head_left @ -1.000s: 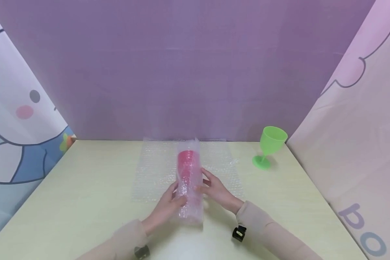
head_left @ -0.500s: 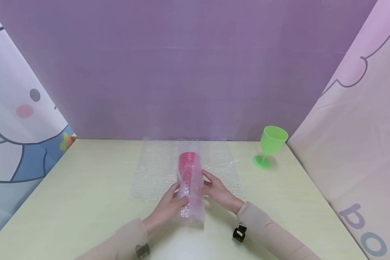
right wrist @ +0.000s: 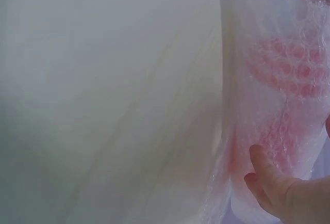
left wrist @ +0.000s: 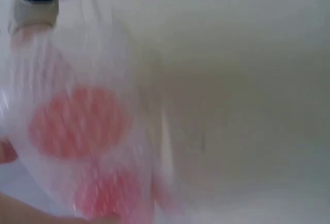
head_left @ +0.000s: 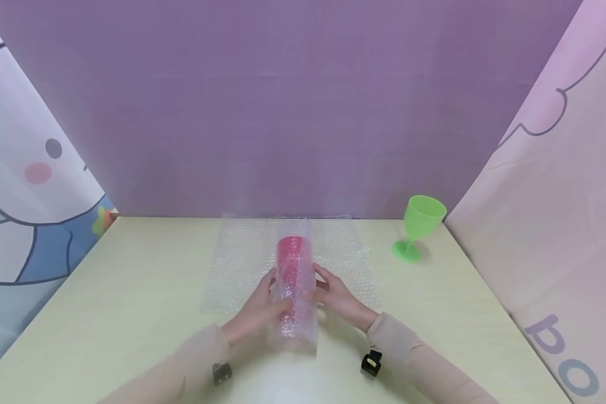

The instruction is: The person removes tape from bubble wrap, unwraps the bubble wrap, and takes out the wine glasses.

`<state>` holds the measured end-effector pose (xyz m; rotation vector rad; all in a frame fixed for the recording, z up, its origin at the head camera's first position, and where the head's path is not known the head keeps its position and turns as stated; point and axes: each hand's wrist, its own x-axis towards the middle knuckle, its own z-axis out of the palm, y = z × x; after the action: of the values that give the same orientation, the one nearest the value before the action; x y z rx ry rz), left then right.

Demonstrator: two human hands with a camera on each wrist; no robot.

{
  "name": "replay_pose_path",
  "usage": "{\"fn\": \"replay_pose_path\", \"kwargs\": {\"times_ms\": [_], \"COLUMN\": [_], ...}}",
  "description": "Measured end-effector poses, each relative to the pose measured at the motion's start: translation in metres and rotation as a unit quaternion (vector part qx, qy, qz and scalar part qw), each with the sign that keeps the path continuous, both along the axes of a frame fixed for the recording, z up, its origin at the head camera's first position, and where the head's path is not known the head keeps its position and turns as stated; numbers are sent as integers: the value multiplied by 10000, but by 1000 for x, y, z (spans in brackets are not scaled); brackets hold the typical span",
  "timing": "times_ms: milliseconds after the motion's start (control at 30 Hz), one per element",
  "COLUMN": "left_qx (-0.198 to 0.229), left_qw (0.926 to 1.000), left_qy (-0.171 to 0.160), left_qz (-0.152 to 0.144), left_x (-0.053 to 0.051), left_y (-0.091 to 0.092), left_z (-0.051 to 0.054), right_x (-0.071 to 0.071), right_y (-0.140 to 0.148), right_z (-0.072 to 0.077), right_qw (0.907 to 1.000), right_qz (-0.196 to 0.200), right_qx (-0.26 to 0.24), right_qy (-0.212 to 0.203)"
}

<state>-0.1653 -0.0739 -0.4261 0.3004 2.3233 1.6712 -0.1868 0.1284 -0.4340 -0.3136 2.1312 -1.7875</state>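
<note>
A pinkish-red goblet [head_left: 292, 258] lies inside a roll of bubble wrap [head_left: 303, 331] at the middle of the table. Through the layers in the left wrist view, its round foot [left wrist: 80, 122] shows as a red disc. My left hand [head_left: 255, 314] holds the roll from the left, thumb across its upper side. From the right, my right hand [head_left: 340, 297] grips it, thumb on top and fingers along the side. In the right wrist view, fingers [right wrist: 268, 177] press against the wrap. Parts of both hands are hidden behind the roll.
Behind the roll, a flat sheet of bubble wrap [head_left: 242, 258] extends to the table's back edge. A green goblet [head_left: 421, 219] stands upright at the back right. A purple backdrop [head_left: 303, 112] rises behind the table [head_left: 131, 314], with printed cloths at both sides.
My left hand has shifted slightly forward along the roll, its wrist moving with it. The wrapped goblet has turned a little and edged slightly right; my right hand has barely moved.
</note>
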Motion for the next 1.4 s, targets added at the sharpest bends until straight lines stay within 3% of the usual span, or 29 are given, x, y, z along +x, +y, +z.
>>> {"fn": "replay_pose_path", "kwargs": {"times_ms": [100,233,333,467,567,833,1200,1400], "left_qx": [-476,-1137,-1520,-1735,-1690,-1421,-1476,-1377], "left_qw": [9964,9784,9661,9594,9595,9708,9690,9702], "left_qy": [612,1428,1622,1579,1557,1123,1207,1226], "left_qz": [-347,-973,-1316,-1568,-1630,-1570,-1570,-1570], "left_x": [-20,-47,-62,-74,-77,-75,-77,-76], "left_y": [-4,-7,-9,-9,-10,-11,-10,-11], "left_z": [2,7,10,9,6,0,-3,-7], "right_x": [0,-1,-2,-2,-2,-1,0,-4], "right_y": [1,3,4,5,3,2,6,2], "right_z": [0,-1,-3,-5,-5,-5,1,5], "right_qw": [10000,10000,9998,9996,9995,9995,9986,9943], "right_qz": [-23,57,132,131,119,220,283,-211], "right_qx": [-9,-33,-5,68,101,86,353,779], "right_qy": [-12,70,147,238,261,204,281,691]}}
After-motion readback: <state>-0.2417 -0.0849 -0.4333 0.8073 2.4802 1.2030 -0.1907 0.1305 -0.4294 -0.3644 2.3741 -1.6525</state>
